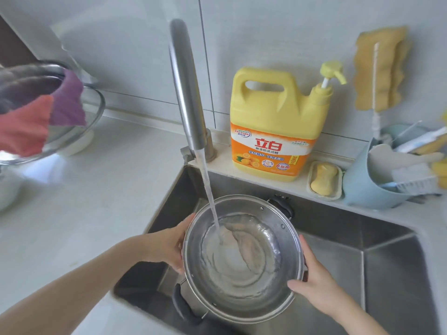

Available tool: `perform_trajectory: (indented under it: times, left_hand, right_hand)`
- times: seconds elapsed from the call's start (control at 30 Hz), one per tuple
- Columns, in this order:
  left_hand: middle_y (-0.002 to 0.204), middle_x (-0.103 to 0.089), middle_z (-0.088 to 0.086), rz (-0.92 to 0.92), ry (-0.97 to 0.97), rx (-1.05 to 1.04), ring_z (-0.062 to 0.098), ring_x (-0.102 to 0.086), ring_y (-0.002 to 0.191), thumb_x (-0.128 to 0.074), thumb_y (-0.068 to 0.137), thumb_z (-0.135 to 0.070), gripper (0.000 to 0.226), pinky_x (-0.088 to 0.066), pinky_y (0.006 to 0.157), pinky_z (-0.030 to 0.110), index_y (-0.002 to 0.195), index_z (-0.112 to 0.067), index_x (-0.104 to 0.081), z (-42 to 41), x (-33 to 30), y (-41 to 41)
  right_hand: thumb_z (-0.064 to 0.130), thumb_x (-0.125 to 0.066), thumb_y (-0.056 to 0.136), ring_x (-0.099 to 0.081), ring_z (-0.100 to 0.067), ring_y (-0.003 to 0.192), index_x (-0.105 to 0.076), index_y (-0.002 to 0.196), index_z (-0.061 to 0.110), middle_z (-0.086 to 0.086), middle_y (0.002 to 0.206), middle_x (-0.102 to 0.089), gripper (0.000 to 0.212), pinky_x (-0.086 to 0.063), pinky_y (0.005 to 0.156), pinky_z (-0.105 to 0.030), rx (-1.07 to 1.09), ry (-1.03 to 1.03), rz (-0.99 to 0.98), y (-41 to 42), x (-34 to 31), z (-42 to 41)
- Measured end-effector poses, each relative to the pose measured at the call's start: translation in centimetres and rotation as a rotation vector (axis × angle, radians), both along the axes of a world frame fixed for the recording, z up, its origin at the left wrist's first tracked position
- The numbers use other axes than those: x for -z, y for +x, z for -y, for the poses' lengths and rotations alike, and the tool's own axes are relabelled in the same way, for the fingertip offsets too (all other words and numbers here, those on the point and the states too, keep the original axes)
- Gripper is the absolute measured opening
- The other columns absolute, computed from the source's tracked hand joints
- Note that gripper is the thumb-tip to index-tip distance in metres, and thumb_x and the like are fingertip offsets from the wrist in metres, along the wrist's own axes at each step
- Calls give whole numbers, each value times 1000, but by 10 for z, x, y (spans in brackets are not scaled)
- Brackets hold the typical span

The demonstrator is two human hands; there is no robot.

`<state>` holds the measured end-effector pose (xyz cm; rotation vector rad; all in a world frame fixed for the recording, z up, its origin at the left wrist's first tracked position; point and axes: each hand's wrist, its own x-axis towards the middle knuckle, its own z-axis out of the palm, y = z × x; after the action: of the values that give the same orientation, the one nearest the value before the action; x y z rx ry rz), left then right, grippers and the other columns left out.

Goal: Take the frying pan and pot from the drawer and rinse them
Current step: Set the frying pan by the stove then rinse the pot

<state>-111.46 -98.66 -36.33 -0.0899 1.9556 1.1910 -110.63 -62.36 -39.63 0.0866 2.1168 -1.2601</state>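
My hands, left (169, 245) and right (312, 284), clasped the steel pot (242, 257) by its rim, low in frame over the sink (387, 262); wet, probably slippery, growing heavier under the faucet (186, 93).

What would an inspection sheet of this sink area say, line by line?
Surface: steel sink set in a pale countertop; tap running.
Job's things: steel pot held over the sink, water stream landing inside; frying pan not seen.
Clutter: yellow dish-soap jug, soap bar in dish, blue utensil holder, sponge cloth hung on the wall, steel bowl with coloured cloths.
Grips: left hand and right hand each hold the pot's rim.
Cables: nothing seen.
Surroundings: grey tiled wall.
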Motion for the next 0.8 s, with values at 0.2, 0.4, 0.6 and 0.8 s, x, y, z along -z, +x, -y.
perform_trajectory:
  times: [0.2, 0.4, 0.6, 0.8]
  left_hand:
    - [127, -66, 1, -28, 49, -87, 27, -71, 102, -80, 72, -8, 111, -57, 88, 47, 142, -62, -12, 1, -46, 25]
    - [119, -69, 3, -206, 144, -351, 27, -73, 84, -72, 88, -15, 89, -57, 60, 38, 149, -47, -15, -12, -65, 45]
    - [106, -74, 4, -339, 162, -496, 21, -70, 69, -73, 85, -20, 81, -51, 46, 27, 149, -39, -27, -12, -86, 51]
    - [93, -74, 7, -366, 189, -457, 15, -62, 59, -83, 60, -59, 91, -48, 44, 25, 137, -52, -36, -4, -102, 49]
  right_hand:
    - [5, -54, 92, -48, -12, 129, -8, 152, 41, 33, 137, -29, 84, -33, 104, -26, 113, 51, -181, 9, -37, 6]
    - [26, -56, 96, -24, 5, 131, -10, 151, 44, 36, 142, -17, 74, -21, 108, -20, 173, -50, -280, 18, -58, 15]
    - [14, -52, 99, -60, 15, 90, -19, 142, 44, 16, 118, -56, 62, -45, 76, -7, 212, -210, -260, 27, -87, 15]
    - [9, -58, 95, -59, -10, 63, -25, 146, 46, 8, 110, -70, 70, -51, 59, -21, 179, -289, -191, 40, -101, 4]
